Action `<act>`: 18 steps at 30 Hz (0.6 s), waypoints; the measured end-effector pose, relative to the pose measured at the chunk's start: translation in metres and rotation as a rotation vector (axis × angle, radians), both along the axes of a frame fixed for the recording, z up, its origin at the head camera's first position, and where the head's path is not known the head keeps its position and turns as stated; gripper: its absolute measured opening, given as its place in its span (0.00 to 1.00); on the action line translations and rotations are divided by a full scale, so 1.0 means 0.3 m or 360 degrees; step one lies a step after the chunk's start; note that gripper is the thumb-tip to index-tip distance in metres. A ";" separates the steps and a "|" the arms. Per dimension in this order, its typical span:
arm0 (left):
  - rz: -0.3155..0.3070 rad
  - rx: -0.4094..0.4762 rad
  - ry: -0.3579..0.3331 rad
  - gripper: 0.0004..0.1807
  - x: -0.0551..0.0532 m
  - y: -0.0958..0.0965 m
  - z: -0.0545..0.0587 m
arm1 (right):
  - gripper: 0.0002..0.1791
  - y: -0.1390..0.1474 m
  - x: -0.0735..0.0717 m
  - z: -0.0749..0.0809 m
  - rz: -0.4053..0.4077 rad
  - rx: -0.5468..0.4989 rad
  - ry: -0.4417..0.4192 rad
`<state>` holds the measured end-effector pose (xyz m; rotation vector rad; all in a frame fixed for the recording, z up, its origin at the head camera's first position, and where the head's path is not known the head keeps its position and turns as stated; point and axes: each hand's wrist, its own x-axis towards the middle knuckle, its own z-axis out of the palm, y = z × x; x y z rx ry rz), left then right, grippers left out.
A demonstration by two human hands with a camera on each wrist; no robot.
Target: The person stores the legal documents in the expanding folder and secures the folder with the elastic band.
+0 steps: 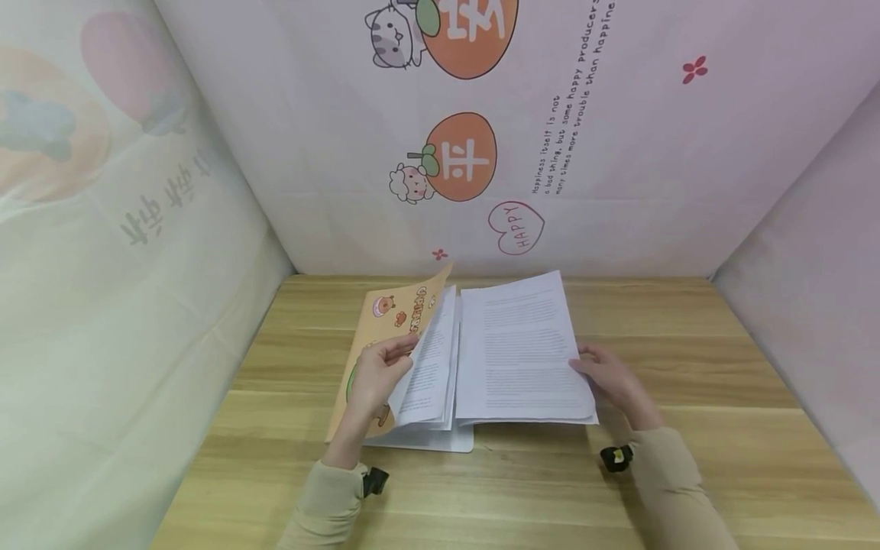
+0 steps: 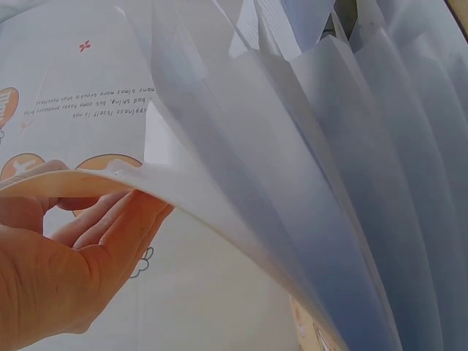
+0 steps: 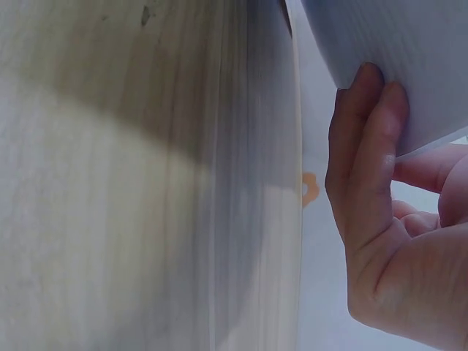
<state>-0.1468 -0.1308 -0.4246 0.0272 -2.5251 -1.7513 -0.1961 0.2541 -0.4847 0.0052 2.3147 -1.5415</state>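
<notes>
An expanding file folder (image 1: 374, 325) with an orange cartoon cover lies on the table, spread apart. My left hand (image 1: 378, 374) grips the free edge of that cover and holds it lifted; in the left wrist view the cover (image 2: 88, 181) bends between thumb and fingers. Beside it fan out the pale, translucent pockets (image 2: 292, 168), with white sheets among them. To the folder's right, my right hand (image 1: 614, 376) pinches the right edge of a stack of printed paper (image 1: 522, 355). In the right wrist view, two fingers (image 3: 376, 124) lie behind the sheets, raised above the table.
The wood-grain table (image 1: 509, 496) stretches in front of the folder and to both sides. A printed cloth wall (image 1: 330, 191) rises directly behind the table, with plain cloth walls at left and right. Black straps with small devices (image 1: 616, 458) sit on both wrists.
</notes>
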 end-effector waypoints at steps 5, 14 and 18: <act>0.0006 -0.0011 -0.0002 0.23 -0.002 -0.001 -0.003 | 0.26 -0.008 -0.003 0.007 0.0009 -0.0001 -0.0026; 0.0001 -0.0020 0.0007 0.23 -0.002 0.002 -0.005 | 0.25 -0.034 -0.010 0.012 0.0004 0.0094 0.0012; 0.0008 -0.0018 0.0000 0.23 -0.001 0.004 -0.005 | 0.24 -0.050 -0.014 0.016 0.0025 0.0075 0.0014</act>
